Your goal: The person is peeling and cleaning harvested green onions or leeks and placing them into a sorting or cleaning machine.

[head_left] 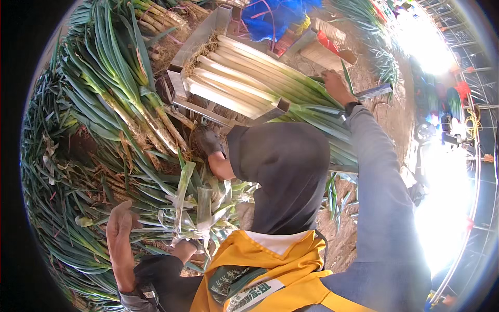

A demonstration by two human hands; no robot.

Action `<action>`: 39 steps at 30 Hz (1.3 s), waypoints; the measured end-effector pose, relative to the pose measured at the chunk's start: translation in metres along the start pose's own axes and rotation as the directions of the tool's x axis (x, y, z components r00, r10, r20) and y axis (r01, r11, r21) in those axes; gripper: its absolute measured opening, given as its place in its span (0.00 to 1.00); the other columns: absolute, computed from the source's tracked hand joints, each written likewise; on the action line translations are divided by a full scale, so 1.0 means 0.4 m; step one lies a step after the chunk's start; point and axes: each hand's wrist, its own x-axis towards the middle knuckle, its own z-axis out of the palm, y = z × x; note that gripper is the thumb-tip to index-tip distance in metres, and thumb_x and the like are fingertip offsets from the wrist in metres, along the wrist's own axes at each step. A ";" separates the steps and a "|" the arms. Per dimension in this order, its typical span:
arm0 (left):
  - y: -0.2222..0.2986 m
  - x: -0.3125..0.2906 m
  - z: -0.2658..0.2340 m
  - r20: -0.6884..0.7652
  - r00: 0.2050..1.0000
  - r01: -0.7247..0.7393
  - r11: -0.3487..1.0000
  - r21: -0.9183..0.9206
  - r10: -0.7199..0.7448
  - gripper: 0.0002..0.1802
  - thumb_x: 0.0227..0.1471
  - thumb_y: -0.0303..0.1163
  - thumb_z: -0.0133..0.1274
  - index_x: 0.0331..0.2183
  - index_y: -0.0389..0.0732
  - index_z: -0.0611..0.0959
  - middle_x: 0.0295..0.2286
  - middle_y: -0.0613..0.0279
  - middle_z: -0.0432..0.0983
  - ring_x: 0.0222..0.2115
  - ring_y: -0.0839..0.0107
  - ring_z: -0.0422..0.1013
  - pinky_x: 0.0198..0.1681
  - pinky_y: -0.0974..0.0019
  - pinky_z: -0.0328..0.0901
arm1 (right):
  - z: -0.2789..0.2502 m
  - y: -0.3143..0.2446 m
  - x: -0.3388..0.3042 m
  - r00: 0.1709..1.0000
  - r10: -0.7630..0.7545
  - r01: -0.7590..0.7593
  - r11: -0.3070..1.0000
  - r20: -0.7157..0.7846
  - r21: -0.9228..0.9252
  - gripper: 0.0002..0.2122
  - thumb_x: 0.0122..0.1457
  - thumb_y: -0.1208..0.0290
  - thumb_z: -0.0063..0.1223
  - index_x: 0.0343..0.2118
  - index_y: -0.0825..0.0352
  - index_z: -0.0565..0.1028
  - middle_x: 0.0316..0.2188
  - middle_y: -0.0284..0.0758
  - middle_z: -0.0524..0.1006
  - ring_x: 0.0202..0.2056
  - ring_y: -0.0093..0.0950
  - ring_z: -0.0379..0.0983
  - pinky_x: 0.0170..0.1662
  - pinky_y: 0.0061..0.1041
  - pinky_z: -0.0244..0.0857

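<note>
A row of long green onions (234, 78), white shafts side by side and roots at the far left, lies in a metal rack (179, 86). Their green leaves (322, 122) trail to the right, past the rack. My right hand (339, 88) is at the far edge of these leaves, its fingers curled on a leaf; the fingertips are partly hidden. At the lower left, my left hand (120, 223) is raised over loose onions and peelings, fingers stretched out, with nothing visible in it.
Untrimmed green onions (130, 99) are heaped along the left. Pale peelings (202, 208) lie beside my shoe (208, 140). My bent knee (296, 151) is close to the rack. Blue plastic (275, 18) and a cardboard box (322, 52) are beyond it. More onions (358, 21) lie at the far right.
</note>
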 end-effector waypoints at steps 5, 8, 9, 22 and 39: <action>-0.010 -0.004 0.005 0.037 0.999 0.001 1.000 -0.016 -0.001 0.19 0.64 0.34 0.49 0.52 0.33 0.77 0.32 0.66 0.74 0.32 0.76 0.69 0.39 0.72 0.63 | -0.067 0.106 -0.099 0.997 0.077 -0.070 0.916 0.002 -0.396 0.12 0.62 0.70 0.47 0.46 0.59 0.79 0.41 0.49 0.77 0.45 0.47 0.75 0.48 0.47 0.67; -0.017 0.004 0.004 0.055 0.998 0.013 1.000 -0.015 -0.013 0.19 0.64 0.34 0.49 0.52 0.33 0.77 0.33 0.65 0.75 0.32 0.76 0.69 0.39 0.72 0.63 | -0.090 0.146 -0.131 0.985 0.114 -0.039 0.882 0.133 -0.469 0.14 0.62 0.73 0.44 0.48 0.57 0.78 0.42 0.45 0.76 0.46 0.46 0.75 0.47 0.48 0.67; -0.021 0.007 0.003 0.041 0.999 0.023 1.000 -0.007 -0.023 0.19 0.64 0.34 0.49 0.52 0.33 0.77 0.33 0.65 0.75 0.32 0.76 0.69 0.39 0.72 0.63 | -0.092 0.159 -0.135 0.983 0.095 0.001 0.859 0.160 -0.512 0.14 0.62 0.73 0.44 0.48 0.57 0.78 0.43 0.44 0.76 0.47 0.46 0.75 0.48 0.48 0.67; -0.016 0.162 0.068 -0.075 0.995 -0.043 0.973 0.225 0.062 0.17 0.63 0.31 0.52 0.50 0.32 0.78 0.35 0.65 0.73 0.36 0.75 0.70 0.43 0.70 0.65 | -0.045 0.251 -0.004 0.885 0.142 -0.057 0.978 0.444 -0.199 0.18 0.56 0.72 0.53 0.51 0.64 0.76 0.48 0.49 0.78 0.51 0.47 0.74 0.56 0.42 0.66; 0.135 0.899 0.905 0.518 0.567 -0.806 0.301 0.510 0.640 0.35 0.64 0.51 0.49 0.67 0.56 0.61 0.62 0.47 0.57 0.63 0.41 0.56 0.63 0.47 0.59 | -0.166 0.122 -0.029 0.817 0.165 0.038 0.941 0.552 -0.336 0.20 0.67 0.54 0.44 0.42 0.67 0.79 0.33 0.52 0.80 0.39 0.53 0.77 0.44 0.50 0.68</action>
